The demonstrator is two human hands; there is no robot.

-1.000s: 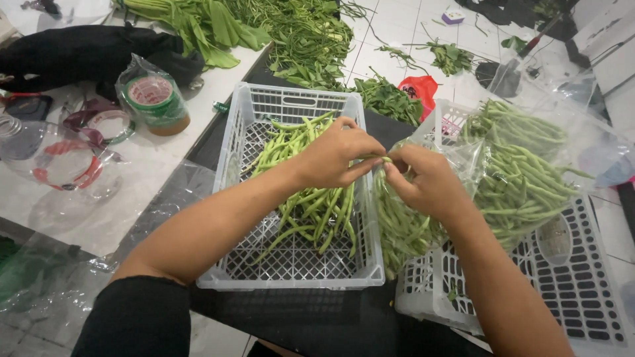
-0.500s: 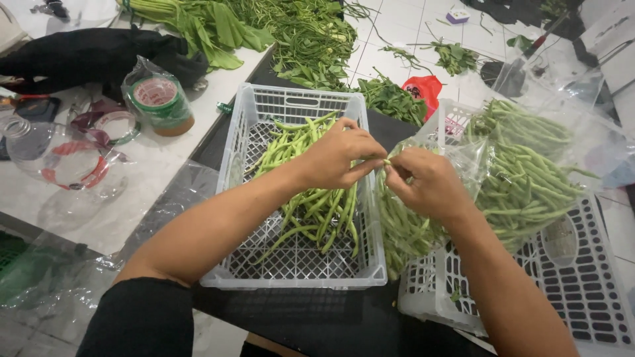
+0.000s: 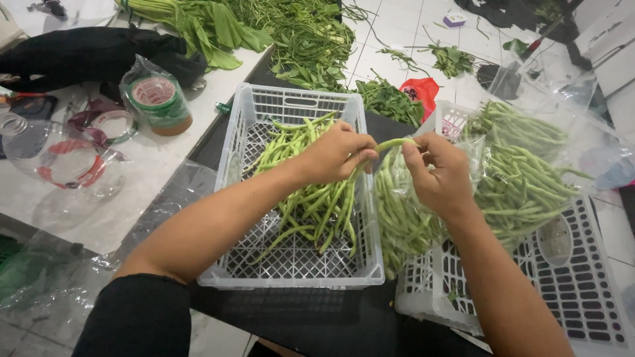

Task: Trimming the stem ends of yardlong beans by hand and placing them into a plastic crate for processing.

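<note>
My left hand and my right hand together pinch one long green bean, stretched between them above the right rim of a white plastic crate. The crate holds a loose heap of green beans. Just under my right hand, a clear plastic bag is stuffed with more beans. A bigger clear bag of beans lies to the right on an upturned white crate.
Leafy greens are piled at the top, on the table and floor. A roll of tape in plastic, a clear jar, a black cloth and a red bag lie around. Plastic sheeting hangs at the lower left.
My hands have drawn slightly apart, and the bean between them now shows as a longer stretch. The crates and bags have not moved.
</note>
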